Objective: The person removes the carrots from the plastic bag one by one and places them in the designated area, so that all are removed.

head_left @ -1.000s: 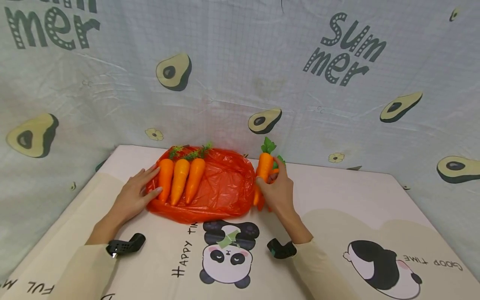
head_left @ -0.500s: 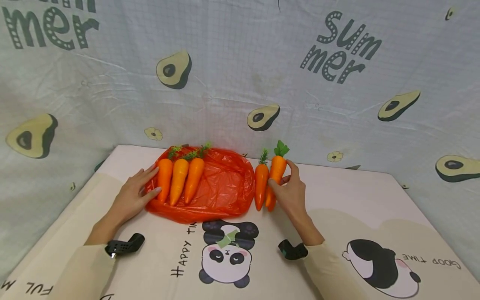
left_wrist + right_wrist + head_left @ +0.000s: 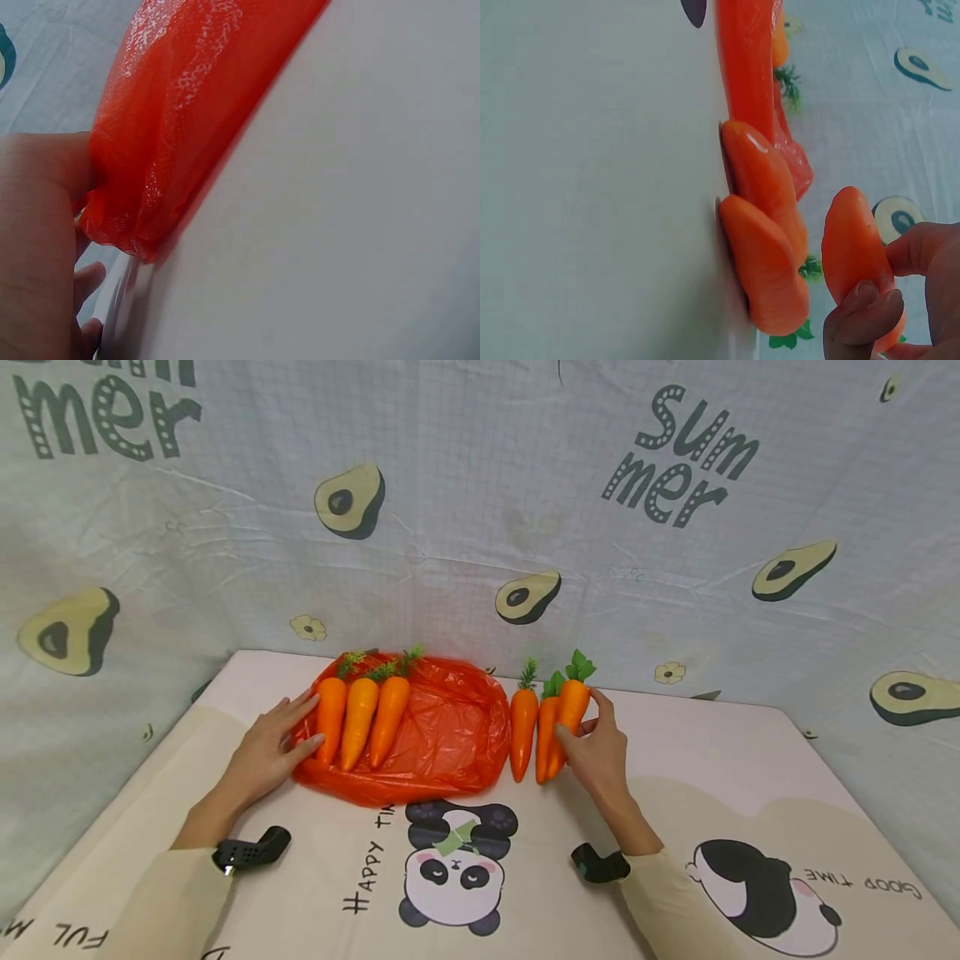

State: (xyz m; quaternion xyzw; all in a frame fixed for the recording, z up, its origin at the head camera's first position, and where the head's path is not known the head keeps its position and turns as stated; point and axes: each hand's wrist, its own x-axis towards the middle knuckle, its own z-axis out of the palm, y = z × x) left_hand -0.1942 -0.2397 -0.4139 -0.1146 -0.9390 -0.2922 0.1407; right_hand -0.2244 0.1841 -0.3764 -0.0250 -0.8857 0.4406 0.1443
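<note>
An open red plastic bag (image 3: 457, 727) lies on the table with 3 orange carrots inside; the middle carrot (image 3: 360, 718) rests between two others, their tops frilly green. My left hand (image 3: 262, 747) rests on the bag's left rim, thumb and forefinger extended over it. In the left wrist view the thumb touches the bag (image 3: 165, 127). Right of the bag, my right hand (image 3: 600, 743) holds a leafy-topped carrot (image 3: 573, 703), lifted off the table in the right wrist view. Beside it lie a carrot with a frilly top (image 3: 522, 727) and a partly hidden leafy-topped carrot (image 3: 547, 735).
The light tablecloth (image 3: 712, 760) bears printed pandas and lettering. A pale curtain (image 3: 450, 527) with printed avocados hangs behind the table's far edge. A black wrist device is worn on each arm, a left one (image 3: 251, 847) and a right one (image 3: 600, 862).
My right hand has moved to the right with its carrot, uncovering the two carrots lying beside the bag. My left hand and the bag have stayed in place.
</note>
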